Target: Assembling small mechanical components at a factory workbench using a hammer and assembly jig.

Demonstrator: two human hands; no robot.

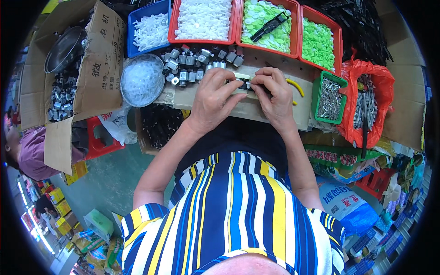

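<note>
Close together over the bench, my left hand (pixel 214 98) and my right hand (pixel 274 94) pinch a small dark assembly (pixel 245 84) from its two sides. Some silvery metal shows on it, but my fingertips cover most of its shape. Beyond my left hand, several small silver motors (pixel 190 60) lie loose on the cardboard-covered bench (pixel 282 112). Pliers with yellow handles (pixel 298 87) rest just right of my right hand, their jaws partly hidden behind it.
Along the back stand a blue bin (pixel 130 30) of white parts, a red bin (pixel 173 27) of white parts and red bins (pixel 299 27) of green ones. A green basket (pixel 316 98) of screws and a red bag (pixel 385 87) flank the right; a motor carton (pixel 98 68) stands left.
</note>
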